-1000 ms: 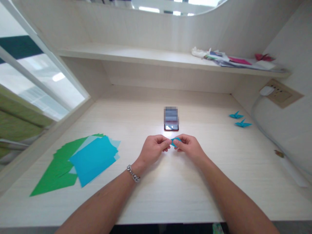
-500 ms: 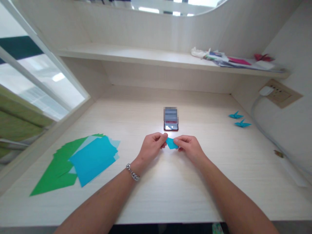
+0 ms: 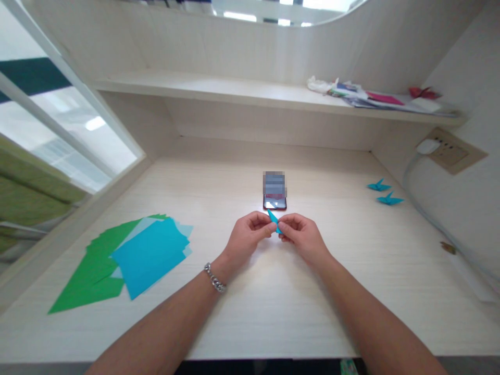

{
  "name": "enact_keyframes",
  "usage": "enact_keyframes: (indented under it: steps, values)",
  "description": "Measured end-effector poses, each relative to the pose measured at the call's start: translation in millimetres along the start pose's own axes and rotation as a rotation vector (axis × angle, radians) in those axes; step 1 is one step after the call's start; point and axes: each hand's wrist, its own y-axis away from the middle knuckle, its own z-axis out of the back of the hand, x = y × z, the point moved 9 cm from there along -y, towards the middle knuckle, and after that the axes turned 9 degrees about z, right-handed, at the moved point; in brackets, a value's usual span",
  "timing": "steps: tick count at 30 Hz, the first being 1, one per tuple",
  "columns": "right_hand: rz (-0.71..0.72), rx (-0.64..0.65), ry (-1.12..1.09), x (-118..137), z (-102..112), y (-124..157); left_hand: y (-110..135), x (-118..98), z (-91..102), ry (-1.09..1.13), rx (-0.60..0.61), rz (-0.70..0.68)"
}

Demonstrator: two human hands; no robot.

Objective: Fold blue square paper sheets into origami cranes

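Between my two hands is a small piece of folded blue paper (image 3: pixel 272 215), its narrow tip pointing up and away from me. My left hand (image 3: pixel 253 228) pinches it from the left, thumb along its lower part. From the right, my right hand (image 3: pixel 300 228) grips the same piece between thumb and fingers. Both hands hover low over the desk, close together, and the fingers hide much of the paper's lower part. Just beyond the paper lies a phone (image 3: pixel 275 200), its screen blurred.
Blue paper sheets (image 3: pixel 150 255) overlap green sheets (image 3: pixel 88 271) on the left of the desk (image 3: pixel 219 172). Two folded blue paper cranes (image 3: pixel 389 200) sit at the right, near a cable (image 3: pixel 425 213) from a wall socket (image 3: pixel 453 151). A shelf (image 3: pixel 219 88) holds papers.
The blue paper has turned from a flat, wider face to a narrow upright sliver. My left hand has shifted right, bringing its thumb close to my right thumb.
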Motion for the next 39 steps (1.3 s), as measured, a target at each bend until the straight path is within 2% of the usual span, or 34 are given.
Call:
enact_keyframes:
  steps: [6,15,21,26,33,39]
  values:
    - [0.037,0.107,0.006,7,-13,1,-1,0,2.1,0.066,0.014,-0.012]
    - [-0.095,0.091,0.003,-2,-8,5,-1,0,4.5,0.090,-0.002,0.008]
    - [-0.093,0.082,0.009,-2,-7,5,-1,-2,7.7,0.058,-0.040,0.003]
    - [-0.001,0.016,0.118,1,-1,1,-2,-2,9.4,0.008,-0.066,-0.008]
    - [0.199,0.032,0.267,15,-6,1,-1,-5,10.5,-0.003,-0.072,-0.055]
    - [0.260,0.038,0.288,21,-5,1,0,-9,12.2,-0.049,-0.104,-0.059]
